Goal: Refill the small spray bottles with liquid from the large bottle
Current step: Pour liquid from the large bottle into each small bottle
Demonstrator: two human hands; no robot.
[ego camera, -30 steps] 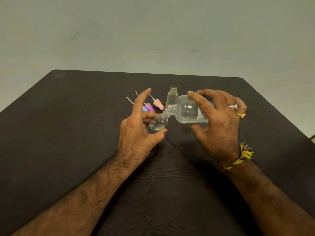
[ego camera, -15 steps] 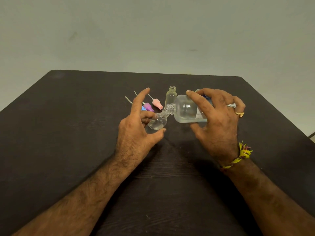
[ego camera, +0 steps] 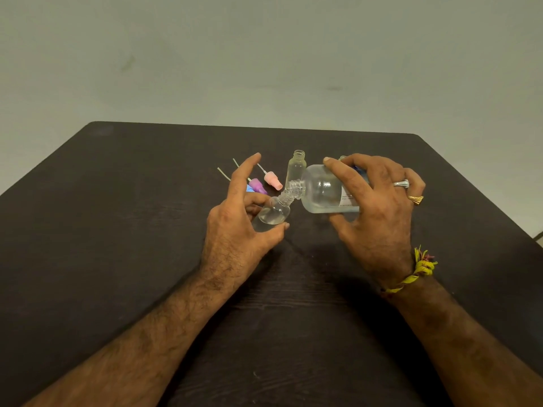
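Observation:
My right hand (ego camera: 379, 212) grips the large clear bottle (ego camera: 323, 190), tipped on its side with its threaded neck pointing left and down. Its mouth meets the mouth of a small clear spray bottle (ego camera: 273, 212), which my left hand (ego camera: 238, 227) holds tilted between thumb and fingers, index finger raised. Some clear liquid lies in the small bottle. A second small bottle (ego camera: 296, 168) stands upright and uncapped just behind the two necks.
Three spray caps with dip tubes lie behind my left hand: a pink cap (ego camera: 272, 179), a purple cap (ego camera: 258, 185) and a blue cap (ego camera: 249, 188), mostly hidden. All rests on a dark wooden table (ego camera: 117, 230) before a pale wall.
Both hands and the two joined bottles have stayed almost still; the pouring pose is the same with only a slight shift.

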